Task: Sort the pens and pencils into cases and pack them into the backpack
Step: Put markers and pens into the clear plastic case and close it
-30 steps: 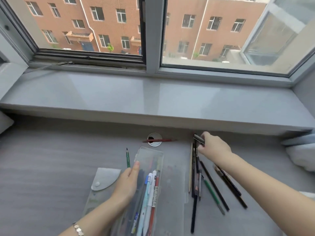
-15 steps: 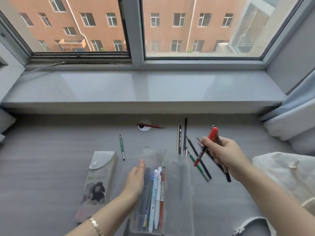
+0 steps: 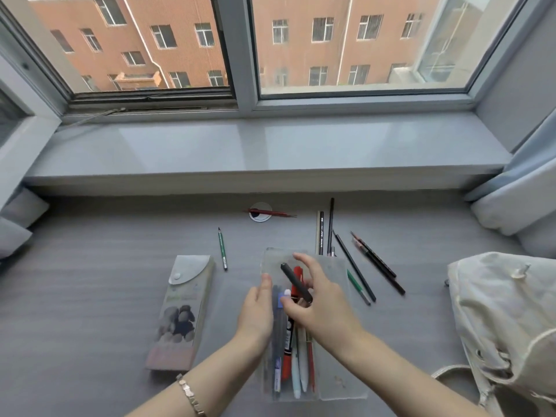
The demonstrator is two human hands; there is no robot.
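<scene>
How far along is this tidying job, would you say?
Partway. Several pens already lie in the clear case, steadied by the left hand. The right hand holds a black pen and a red one over it. Left to do: the dark pencils beside the case, the green pencil and the red pencil still lie loose; the flap case is shut, and nothing is in the backpack yet.

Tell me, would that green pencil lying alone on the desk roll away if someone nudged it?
Probably, if nudged sideways: the green pencil is slim and lies flat on the smooth grey desk, touching nothing that would stop it. It looks light and stiff, so it should lift easily without bending. Its dark pointed tip faces the window and might snap if knocked.
</scene>
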